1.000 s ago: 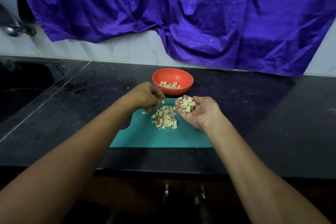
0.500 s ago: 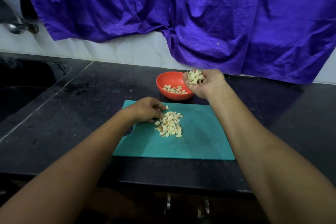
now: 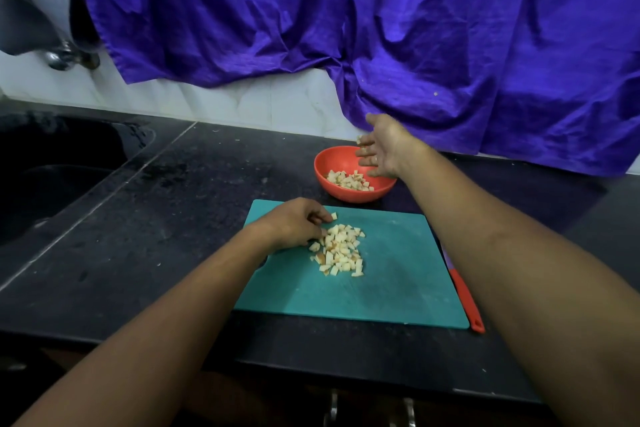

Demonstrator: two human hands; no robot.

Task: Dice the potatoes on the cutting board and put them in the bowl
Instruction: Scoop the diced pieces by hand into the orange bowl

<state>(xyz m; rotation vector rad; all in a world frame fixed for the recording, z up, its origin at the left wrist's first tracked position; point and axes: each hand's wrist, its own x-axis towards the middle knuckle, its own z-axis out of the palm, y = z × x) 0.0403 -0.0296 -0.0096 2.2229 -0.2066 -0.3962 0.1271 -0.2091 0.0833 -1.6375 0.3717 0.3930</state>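
Orange bowl (image 3: pixel 322 158) sits directly under right hand (image 3: pixel 382 149): fingers spread, palm tipped over the rim, a bit or two seemingly stuck to it. Diced potato (image 3: pixel 349 180) is already inside. Left hand (image 3: pixel 294 224) rests on teal cutting board (image 3: pixel 398 270), fingers curled against the pile (image 3: pixel 341 250); can't tell if it pinches any. The pile lies on the person's side of the bowl, long axis front-to-back, left hand nearer. Red-handled knife (image 3: pixel 465 298) lies along the board's right edge. Black counter (image 3: pixel 173 218), sink (image 3: pixel 52 166) left, purple cloth (image 3: pixel 381 28) behind.
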